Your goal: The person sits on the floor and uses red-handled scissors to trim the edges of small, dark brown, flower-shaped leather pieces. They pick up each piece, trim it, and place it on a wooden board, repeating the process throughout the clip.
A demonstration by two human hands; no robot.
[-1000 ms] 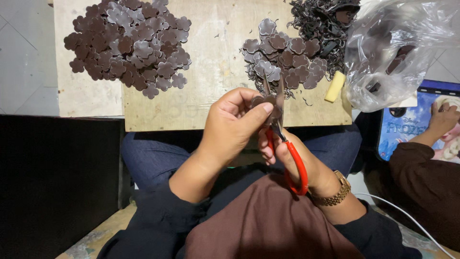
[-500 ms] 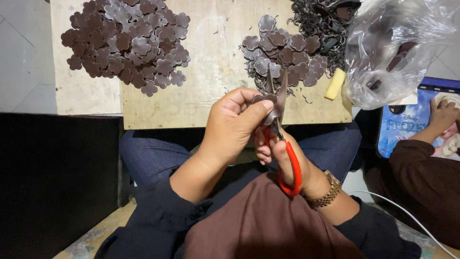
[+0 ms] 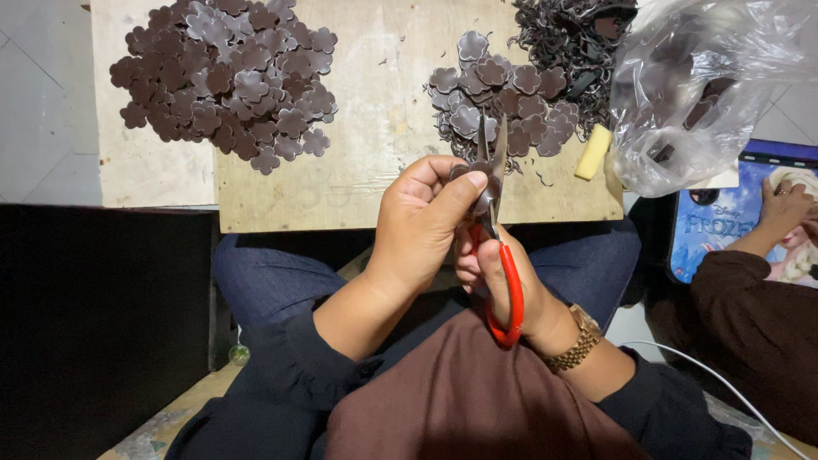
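My left hand (image 3: pixel 422 226) pinches a small dark brown flower-shaped piece (image 3: pixel 480 173) between thumb and fingers, just in front of the wooden board (image 3: pixel 383 128). My right hand (image 3: pixel 498 281) grips red-handled scissors (image 3: pixel 503 255) whose open blades point up around the piece. A large pile of the same brown flower shapes (image 3: pixel 230 77) lies on the board's left. A smaller pile (image 3: pixel 503 94) sits right behind the scissor tips.
A tangle of dark offcuts (image 3: pixel 571 43) lies at the board's far right, beside a clear plastic bag (image 3: pixel 707 85) and a small yellow block (image 3: pixel 592 152). Another person's hand (image 3: pixel 784 209) and brown sleeve rest on a colourful printed book at the right. A black surface fills the left.
The scissor blades have opened wider around the piece, and my left hand has turned it slightly. The view has shifted a little toward the board.
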